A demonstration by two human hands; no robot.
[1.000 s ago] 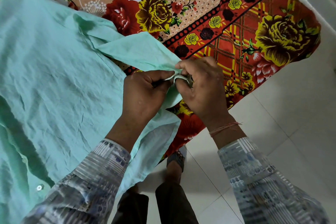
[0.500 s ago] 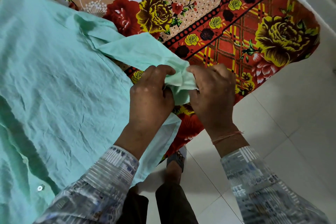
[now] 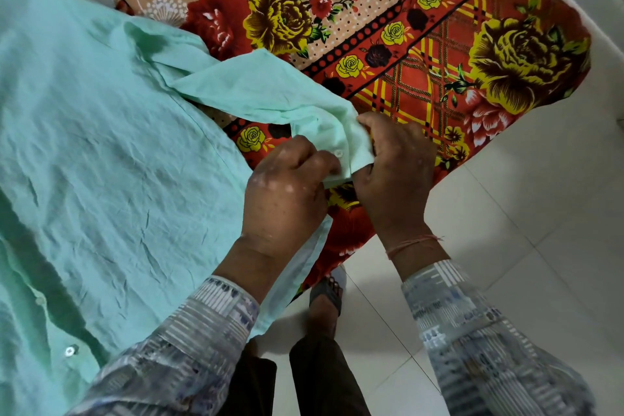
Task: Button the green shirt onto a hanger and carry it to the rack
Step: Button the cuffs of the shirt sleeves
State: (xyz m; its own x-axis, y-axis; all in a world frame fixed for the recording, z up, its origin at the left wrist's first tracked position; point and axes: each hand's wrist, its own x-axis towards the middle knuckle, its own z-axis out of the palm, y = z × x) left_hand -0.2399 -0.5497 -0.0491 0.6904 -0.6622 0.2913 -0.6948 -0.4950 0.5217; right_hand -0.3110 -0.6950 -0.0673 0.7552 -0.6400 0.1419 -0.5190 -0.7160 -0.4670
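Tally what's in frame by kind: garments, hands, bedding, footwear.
green shirt: 1
hands: 2 (left hand, right hand, both pinching the shirt's cuff)
floral bedsheet: 1
sandal: 1
Total: 5

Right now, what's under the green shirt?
The floral bedsheet runs beneath the green shirt and shows past its edges. Anything else beneath is covered by the cloth.
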